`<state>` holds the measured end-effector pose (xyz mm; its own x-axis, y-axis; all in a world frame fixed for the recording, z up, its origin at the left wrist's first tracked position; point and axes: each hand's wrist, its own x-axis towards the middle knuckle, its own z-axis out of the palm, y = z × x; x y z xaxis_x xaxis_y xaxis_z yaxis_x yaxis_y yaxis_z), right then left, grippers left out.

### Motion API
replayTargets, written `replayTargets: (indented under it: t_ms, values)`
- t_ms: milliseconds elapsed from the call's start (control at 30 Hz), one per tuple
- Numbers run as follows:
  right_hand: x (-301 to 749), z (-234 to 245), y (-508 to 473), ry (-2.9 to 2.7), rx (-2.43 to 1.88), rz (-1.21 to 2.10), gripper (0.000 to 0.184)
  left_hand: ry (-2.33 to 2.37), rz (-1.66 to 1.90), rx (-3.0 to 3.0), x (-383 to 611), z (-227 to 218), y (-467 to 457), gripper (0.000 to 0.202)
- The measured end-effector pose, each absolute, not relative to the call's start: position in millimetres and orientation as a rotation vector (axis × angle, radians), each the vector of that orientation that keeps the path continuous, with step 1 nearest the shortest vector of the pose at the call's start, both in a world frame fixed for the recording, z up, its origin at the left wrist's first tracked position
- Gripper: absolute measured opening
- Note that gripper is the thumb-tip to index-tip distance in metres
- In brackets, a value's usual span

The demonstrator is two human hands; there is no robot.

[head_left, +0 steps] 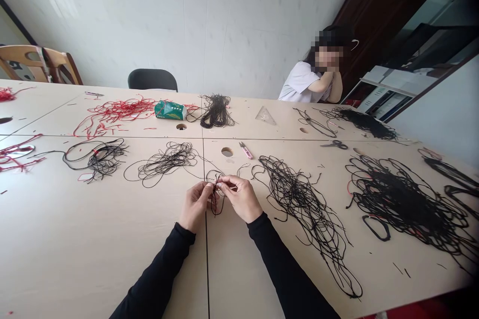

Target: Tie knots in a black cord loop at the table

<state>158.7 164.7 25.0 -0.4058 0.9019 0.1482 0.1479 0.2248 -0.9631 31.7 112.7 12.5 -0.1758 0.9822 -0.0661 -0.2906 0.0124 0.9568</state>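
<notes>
Black cord (214, 204) is being pinched between the person's left hand (194, 204) and right hand (241, 199); both hands are closed in a tight fingertip grip on a small loop with a reddish strand among the black, and they are almost touching each other, apparently keeping the thin strands gathered so that they are not slipping away. Black sleeves (157, 274) are reaching in from the bottom of the view over a pale laminate table (93, 259), with a dark seam running beneath the hands; a loose tangled heap (299, 214) is lying just to the right, a larger heap (400, 204) is lying beyond it, and a smaller tangle (168, 159) is lying ahead on the left, seemingly spread apart to keep the strands from mixing. Pink-handled thread snips (246, 150) and black-handled scissors (334, 145) are lying farther ahead; red cord (119, 109) is lying near a green packet (170, 109); a co-worker (303, 84) is sitting at the far side, near a white tiled wall (112, 25).
</notes>
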Motion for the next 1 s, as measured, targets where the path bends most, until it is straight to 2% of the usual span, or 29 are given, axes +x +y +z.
replayTargets:
  t_ms: [333,1000]
  values:
    - [159.9,26.9,163.7,-1.791,-1.02,1.221,0.02,1.135,1.438,0.799,32.3,11.3,115.0,0.042]
    - [160.1,16.5,167.0,-1.529,-1.101,1.52,0.023,1.106,1.496,0.794,33.0,9.4,116.9,0.042]
